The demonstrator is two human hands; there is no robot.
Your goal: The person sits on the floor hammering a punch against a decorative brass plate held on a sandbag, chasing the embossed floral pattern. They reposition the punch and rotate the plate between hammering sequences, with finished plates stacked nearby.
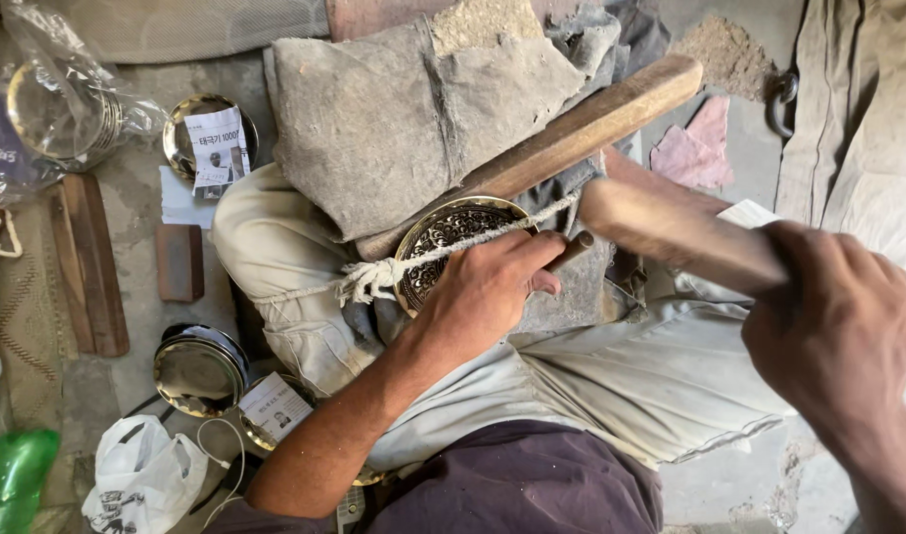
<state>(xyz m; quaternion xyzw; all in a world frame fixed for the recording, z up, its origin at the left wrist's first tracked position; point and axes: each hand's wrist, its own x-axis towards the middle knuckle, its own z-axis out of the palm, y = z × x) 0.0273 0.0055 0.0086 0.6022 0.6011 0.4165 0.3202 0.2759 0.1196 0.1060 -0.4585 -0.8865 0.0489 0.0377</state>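
While the plate lies tied down on the knee, the lines below tell the work and the count.

Plate: a round engraved brass plate (451, 240) sits on the person's lap, against a wooden block (572, 133), held there by a pale cord (413, 262) drawn across its face.
Left hand: the left hand (488, 287) is closed round a thin punch (572, 249), its tip at the plate's right rim, the heel of the hand resting on the plate.
Right hand: the right hand (839, 331) is clamped on a thick wooden mallet (671, 229), whose head hangs just beside the punch's upper end.
Doing it well: I judge that the punch wants to stand steady on the pattern line, the blow light and square on its end, the fingers low and clear of the mallet's path, and the cord tight so that the plate does not slide.
Plates on the floor: two shiny ones lie at the left, one (198, 373) near the thigh, one (191, 129) further up under a paper slip; a third edge seems to peep from under another slip, too hidden to be sure.
Bagged discs: one stack in a clear bag (62, 104), number not countable.
Wooden pieces: two on the floor at the left, a long slat (95, 262) and a short block (179, 261).
Hands: two, both the person's own.
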